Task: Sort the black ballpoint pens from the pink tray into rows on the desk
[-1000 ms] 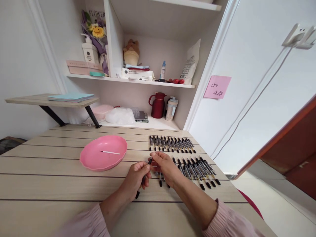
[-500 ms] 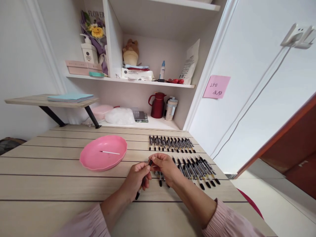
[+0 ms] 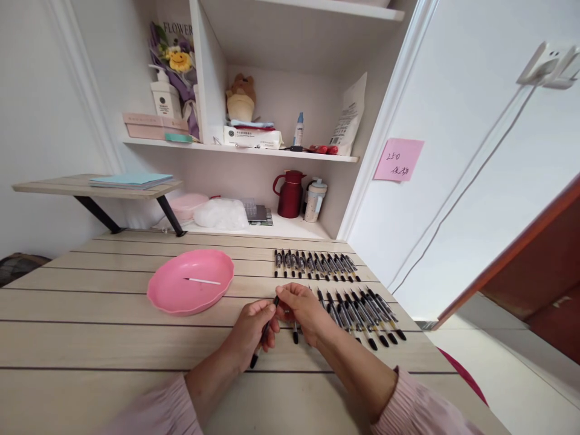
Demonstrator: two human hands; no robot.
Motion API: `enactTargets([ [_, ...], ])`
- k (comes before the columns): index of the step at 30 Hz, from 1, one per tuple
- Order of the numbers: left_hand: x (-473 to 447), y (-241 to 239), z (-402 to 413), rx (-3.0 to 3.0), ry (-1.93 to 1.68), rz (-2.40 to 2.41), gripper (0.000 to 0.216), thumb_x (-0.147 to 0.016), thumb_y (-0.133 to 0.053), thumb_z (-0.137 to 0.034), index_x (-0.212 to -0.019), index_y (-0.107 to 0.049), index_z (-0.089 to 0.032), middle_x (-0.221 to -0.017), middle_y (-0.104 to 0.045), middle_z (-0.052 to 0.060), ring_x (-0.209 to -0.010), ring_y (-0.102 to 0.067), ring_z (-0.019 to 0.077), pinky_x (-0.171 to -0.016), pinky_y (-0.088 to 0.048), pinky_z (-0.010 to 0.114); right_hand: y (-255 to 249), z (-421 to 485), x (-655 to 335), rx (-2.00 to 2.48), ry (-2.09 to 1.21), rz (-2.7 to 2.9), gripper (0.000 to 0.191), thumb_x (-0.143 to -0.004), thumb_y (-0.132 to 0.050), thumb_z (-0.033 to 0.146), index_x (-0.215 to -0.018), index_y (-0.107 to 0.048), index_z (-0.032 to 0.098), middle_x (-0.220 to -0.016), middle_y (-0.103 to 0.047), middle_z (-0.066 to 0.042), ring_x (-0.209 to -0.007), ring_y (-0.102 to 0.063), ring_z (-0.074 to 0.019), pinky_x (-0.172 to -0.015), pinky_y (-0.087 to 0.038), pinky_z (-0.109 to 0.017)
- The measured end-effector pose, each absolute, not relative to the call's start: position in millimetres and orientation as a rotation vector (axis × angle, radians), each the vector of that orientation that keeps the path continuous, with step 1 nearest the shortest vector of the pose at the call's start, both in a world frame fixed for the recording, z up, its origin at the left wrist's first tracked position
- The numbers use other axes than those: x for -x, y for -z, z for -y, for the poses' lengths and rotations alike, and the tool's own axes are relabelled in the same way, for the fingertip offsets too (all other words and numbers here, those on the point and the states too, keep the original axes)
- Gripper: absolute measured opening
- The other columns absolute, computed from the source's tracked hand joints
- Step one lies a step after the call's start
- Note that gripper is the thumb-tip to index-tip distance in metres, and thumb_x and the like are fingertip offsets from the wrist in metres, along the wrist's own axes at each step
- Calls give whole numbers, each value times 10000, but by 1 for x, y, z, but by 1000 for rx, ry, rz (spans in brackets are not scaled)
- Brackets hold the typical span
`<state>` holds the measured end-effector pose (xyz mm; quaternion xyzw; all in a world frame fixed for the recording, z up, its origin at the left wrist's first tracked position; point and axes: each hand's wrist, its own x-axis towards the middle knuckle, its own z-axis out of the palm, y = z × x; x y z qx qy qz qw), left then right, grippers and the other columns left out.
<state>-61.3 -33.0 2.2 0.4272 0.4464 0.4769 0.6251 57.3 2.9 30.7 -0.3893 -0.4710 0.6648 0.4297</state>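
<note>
My left hand (image 3: 250, 329) is closed round a black pen (image 3: 264, 331) that slants from lower left to upper right over the wooden table (image 3: 90, 338). My right hand (image 3: 304, 311) pinches the pen's upper end with thumb and fingers. Under and right of my right hand lies a near row of black pens (image 3: 362, 308). A second row of pens (image 3: 315, 264) lies farther back. A pink dish (image 3: 172, 293) to the left holds one thin white refill (image 3: 202, 281).
Behind the table a white shelf unit carries a red jug (image 3: 289, 193), a cup, a pink box, a soft toy and bottles. A small raised board (image 3: 90, 184) stands at the back left. A pink note (image 3: 399, 159) hangs on the right wall.
Both hands stay on the same pen; my right hand's fingers have shifted slightly down at its upper end. The view has barely moved.
</note>
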Motion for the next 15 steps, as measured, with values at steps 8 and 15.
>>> enactTargets([
  [8, 60, -2, 34, -959, -1078, -1025, 275, -728, -504, -427, -742, -519, -153, -518, -534, -50, -302, -422, 49, -321, -247, 170, -29, -10, -58, 920, -1609, 1005, 319, -549, -694, 399, -718, -567, 160, -655, -605, 4, -458, -489, -68, -460, -396, -212],
  [15, 64, -7, 34, -855, -1133, -1096, 270, -707, -514, -400, -780, -554, -143, -504, -526, -50, -307, -410, 43, -336, -213, 173, -30, -20, -77, 1036, -1340, 1087, 295, -533, -708, 389, -666, -566, 166, -567, -573, 10, -529, -520, -111, -457, -406, -221],
])
